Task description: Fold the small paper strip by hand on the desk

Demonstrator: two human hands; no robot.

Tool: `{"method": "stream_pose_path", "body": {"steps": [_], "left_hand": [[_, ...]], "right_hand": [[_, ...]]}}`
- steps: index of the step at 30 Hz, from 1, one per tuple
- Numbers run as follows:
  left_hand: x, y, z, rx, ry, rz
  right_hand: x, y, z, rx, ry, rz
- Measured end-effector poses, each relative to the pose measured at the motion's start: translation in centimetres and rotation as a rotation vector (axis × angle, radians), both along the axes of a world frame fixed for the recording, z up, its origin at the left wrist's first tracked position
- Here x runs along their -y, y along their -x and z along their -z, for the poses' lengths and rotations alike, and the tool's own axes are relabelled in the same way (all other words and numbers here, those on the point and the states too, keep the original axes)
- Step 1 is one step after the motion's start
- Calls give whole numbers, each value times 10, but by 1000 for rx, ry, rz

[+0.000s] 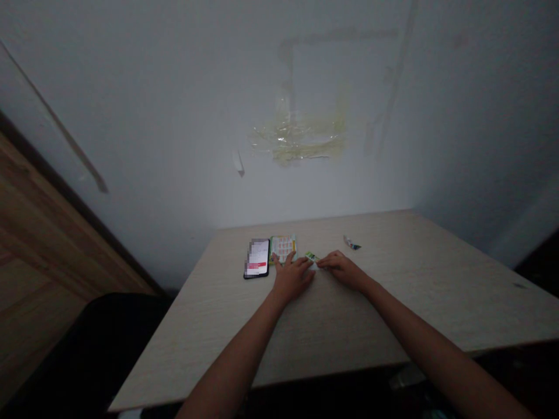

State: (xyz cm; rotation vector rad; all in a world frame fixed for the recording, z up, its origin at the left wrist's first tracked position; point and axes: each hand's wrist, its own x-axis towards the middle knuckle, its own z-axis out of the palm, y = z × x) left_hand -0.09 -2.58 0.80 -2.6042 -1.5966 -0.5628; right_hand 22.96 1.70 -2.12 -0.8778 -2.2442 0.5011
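My left hand (292, 276) lies palm down on the table with its fingers spread. Some of its fingers rest on a printed card (285, 245) with rows of small pictures, and others reach the left side of a small green and white piece of paper (311, 256). From the right, my right hand (343, 269) has its fingers pressed together at that piece's right edge, their tips partly hidden. Just left of the card is a phone (257, 259) with its screen lit. A small crumpled scrap (351, 242) lies beyond my right hand.
The pale wooden table (336, 331) stands against a grey wall (183, 116) bearing glossy tape (301, 139). A dark chair-like shape (100, 349) is at the left, beside a wooden panel (39, 256). The table's front edge runs below my forearms.
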Motion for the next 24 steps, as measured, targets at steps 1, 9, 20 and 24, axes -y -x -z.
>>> {"method": "stream_pose_path", "body": {"steps": [1, 9, 20, 24], "left_hand": [[0, 0, 0, 4, 3, 1], [-3, 1, 5, 9, 74, 38], [-1, -1, 3, 13, -49, -39], [0, -2, 3, -4, -37, -66]], "right_hand": [[0, 0, 0, 0, 0, 3], [-2, 3, 2, 59, -97, 31], [10, 9, -10, 175, -199, 87], [13, 10, -13, 224, -220, 97]]}}
